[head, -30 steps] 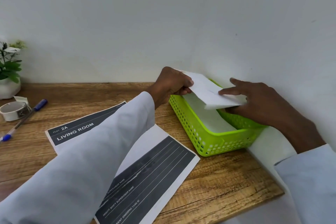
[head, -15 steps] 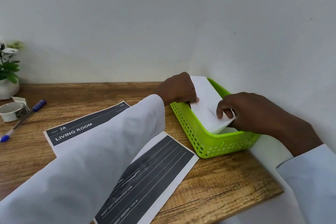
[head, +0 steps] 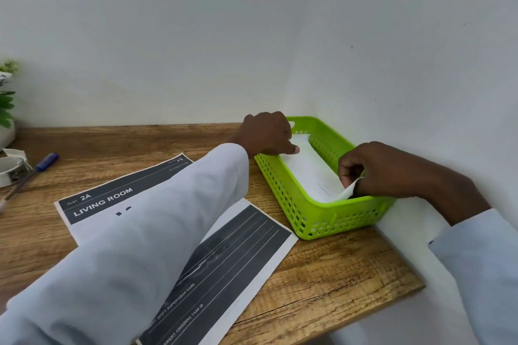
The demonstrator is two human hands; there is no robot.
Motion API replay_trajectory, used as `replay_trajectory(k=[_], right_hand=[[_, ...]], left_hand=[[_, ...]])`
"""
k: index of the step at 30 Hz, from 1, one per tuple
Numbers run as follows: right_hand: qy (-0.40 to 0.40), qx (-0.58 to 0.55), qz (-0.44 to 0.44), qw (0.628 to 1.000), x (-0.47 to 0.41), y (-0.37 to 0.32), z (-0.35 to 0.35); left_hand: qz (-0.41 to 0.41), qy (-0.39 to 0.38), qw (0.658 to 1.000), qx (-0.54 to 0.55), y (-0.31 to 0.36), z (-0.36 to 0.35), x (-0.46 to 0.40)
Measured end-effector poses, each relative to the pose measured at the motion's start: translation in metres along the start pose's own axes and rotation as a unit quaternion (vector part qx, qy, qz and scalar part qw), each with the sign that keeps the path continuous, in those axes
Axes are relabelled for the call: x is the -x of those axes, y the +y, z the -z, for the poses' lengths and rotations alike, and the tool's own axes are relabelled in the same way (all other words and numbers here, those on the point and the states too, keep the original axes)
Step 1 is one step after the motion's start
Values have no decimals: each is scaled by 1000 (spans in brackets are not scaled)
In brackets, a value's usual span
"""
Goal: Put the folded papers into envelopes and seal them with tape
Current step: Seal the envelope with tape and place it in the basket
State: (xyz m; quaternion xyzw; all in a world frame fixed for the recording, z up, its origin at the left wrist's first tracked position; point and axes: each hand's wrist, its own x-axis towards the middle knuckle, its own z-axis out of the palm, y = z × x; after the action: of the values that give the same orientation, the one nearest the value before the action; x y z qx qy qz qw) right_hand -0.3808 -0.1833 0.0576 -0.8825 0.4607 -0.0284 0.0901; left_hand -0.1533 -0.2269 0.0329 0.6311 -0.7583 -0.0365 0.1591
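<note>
The right hand (head: 392, 171) reaches into the near end of the green basket (head: 322, 218), its fingers curled into a grip that pinches the near corner of a white envelope (head: 311, 176) and lifts that corner a little above the basket's near wall. The rest of the envelope lies flat in the basket, running away from this grip toward the far end. There the left hand (head: 266, 134) rests over the basket's left rim, fingers curled, thumb laid on the envelope's far edge; whether it truly grips the envelope cannot be told. The basket sits on the tabletop (head: 322, 274) in the corner against the wall. Left of the left hand, under its sleeve (head: 145, 246), lies a printed sheet (head: 218, 274). Well to the left lie a pen (head: 44, 162) and a tape roll (head: 8, 169), with a plant (head: 5, 103) beyond them.
</note>
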Motion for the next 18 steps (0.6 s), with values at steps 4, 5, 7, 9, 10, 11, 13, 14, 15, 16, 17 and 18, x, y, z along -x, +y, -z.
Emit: replay_trajectory(k=[4, 5, 7, 9, 10, 11, 13, 14, 15, 16, 17, 18], right_hand=[[-77, -14, -16, 997, -7, 3, 0], [-117, -21, -27, 993, -8, 3, 1], [-177, -16, -50, 983, -12, 2, 5], [-205, 8, -66, 977, -16, 1, 9], [-211, 28, -68, 975, -18, -1, 11], [-216, 47, -69, 973, -18, -2, 13], [-235, 41, -52, 970, -17, -2, 16], [-245, 9, -36, 969, -15, -2, 17], [-252, -36, -19, 967, -12, 0, 19], [-254, -87, -5, 963, -10, 1, 22], [-252, -138, 6, 958, -8, 1, 24], [-244, -181, 13, 953, -9, -1, 26]], left_hand=[[-5, -36, 998, 45, 1, 0, 2], [-11, -57, 998, 27, 3, 1, 3], [-25, -98, 995, -19, 6, 3, 3], [-34, -119, 992, -35, 9, 4, 1], [-33, -124, 991, -37, 9, 5, 1], [-32, -125, 991, -40, 10, 5, 1], [-34, -121, 991, -50, 11, 4, 2], [-35, -121, 991, -54, 12, 4, 3], [-36, -124, 990, -55, 12, 2, 3], [-34, -133, 989, -54, 12, 2, 3], [-27, -144, 988, -53, 12, 1, 3], [-20, -156, 986, -58, 12, 1, 2]])
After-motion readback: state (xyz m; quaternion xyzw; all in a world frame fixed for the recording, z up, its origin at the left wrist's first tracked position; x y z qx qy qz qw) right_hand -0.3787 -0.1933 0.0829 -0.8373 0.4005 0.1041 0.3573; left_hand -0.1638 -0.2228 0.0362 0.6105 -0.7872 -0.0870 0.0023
